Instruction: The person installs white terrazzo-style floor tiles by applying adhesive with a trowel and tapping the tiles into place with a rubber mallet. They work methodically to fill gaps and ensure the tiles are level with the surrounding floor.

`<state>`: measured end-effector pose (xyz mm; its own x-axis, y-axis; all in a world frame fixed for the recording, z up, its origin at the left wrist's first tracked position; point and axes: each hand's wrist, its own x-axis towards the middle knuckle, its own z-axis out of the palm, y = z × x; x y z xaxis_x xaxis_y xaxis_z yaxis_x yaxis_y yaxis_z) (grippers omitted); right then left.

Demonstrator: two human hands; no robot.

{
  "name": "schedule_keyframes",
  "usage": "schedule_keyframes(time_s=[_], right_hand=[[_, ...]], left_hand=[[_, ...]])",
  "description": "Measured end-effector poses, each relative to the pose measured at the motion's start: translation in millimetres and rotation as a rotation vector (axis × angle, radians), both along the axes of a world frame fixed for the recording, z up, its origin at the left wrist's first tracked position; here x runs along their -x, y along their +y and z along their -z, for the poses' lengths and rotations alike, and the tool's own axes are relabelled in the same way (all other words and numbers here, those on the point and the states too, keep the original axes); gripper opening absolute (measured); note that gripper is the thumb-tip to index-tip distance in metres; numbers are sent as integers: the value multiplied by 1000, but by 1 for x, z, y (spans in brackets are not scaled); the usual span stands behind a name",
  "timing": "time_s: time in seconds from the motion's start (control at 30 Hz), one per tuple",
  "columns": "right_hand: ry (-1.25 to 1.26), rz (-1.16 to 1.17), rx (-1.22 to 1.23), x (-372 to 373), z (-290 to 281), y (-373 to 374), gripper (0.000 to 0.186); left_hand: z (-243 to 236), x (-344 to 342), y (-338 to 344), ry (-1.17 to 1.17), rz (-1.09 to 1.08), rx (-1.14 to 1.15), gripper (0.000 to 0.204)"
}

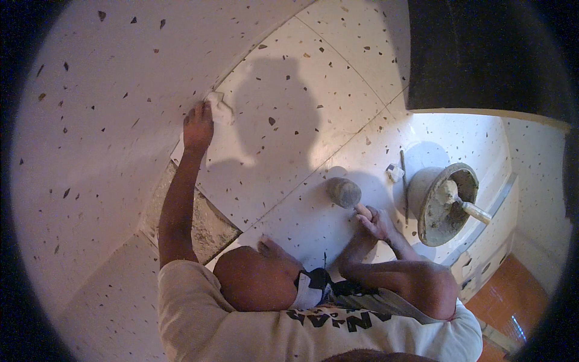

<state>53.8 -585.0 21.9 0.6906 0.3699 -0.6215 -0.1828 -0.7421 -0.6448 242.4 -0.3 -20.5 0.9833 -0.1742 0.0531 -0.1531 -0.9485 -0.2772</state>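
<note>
At the far left, where the speckled floor tile (pixel 271 120) meets the wall (pixel 120 102), my left hand (pixel 199 125) grips a crumpled white cloth (pixel 221 108). It presses the cloth near the tile's edge, and part of the cloth is hidden by the fingers. My right hand (pixel 379 224) is wrapped around the wooden handle of a mallet (pixel 344 193). The mallet's dark, rounded head hovers over or rests on the pale tiles; which one I cannot tell. Under my left forearm lies an untiled patch of rough grey mortar (pixel 212 224).
To the right a mortar-caked bucket (pixel 424 223) is tipped toward me, a trowel (pixel 476 212) in it. Beside it lie a thin rod (pixel 404 187) and a small white scrap (pixel 395 173). A dark panel (pixel 482 54) overhangs the far right; orange flooring (pixel 503 295) shows at lower right.
</note>
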Motion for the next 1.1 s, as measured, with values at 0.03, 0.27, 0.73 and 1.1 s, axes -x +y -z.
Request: schedule_keyframes(time_s=[0.03,0.27,0.73,1.1], right_hand=[[-3,2,-6,0,-1,0,46],[31,40,1,-2,-6,6,45],[105,115,-98,3,1,3,43],[16,20,19,-2,4,3,43]], left_hand=[[0,9,7,10,-31,7,52],[-15,59,32,69,-358,226,42],[11,79,-13,-318,-280,487,44],[41,39,-60,-203,-407,472,62]])
